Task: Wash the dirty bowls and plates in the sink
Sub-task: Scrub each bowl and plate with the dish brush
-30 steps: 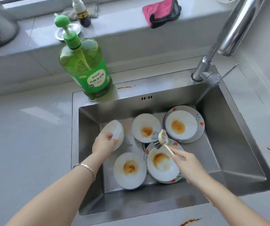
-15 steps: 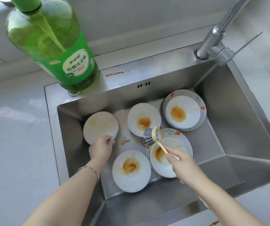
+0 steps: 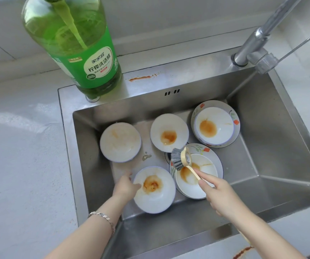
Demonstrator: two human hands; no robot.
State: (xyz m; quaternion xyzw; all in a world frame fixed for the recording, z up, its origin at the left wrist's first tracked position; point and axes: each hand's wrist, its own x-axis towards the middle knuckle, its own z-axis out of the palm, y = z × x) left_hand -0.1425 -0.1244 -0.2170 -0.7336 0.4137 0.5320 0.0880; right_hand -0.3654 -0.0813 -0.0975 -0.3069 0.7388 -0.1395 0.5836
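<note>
Five stained bowls in the sink [image 3: 262,128], and both hands busy.
The left hand [image 3: 126,186] pinches the left rim of the near bowl [image 3: 154,191] at lower centre, thumb over the edge. The right hand [image 3: 219,193] grips the brush [image 3: 182,157] by its handle, bristles over the rim of the second bowl [image 3: 193,182], which sits on a floral plate [image 3: 212,156] right of centre. Above them lie the left bowl [image 3: 120,142] and the centre bowl [image 3: 169,132] — and at upper right the far bowl [image 3: 214,128], on a second floral plate [image 3: 235,116]. A green soap bottle [image 3: 86,53] stands at upper left.
</note>
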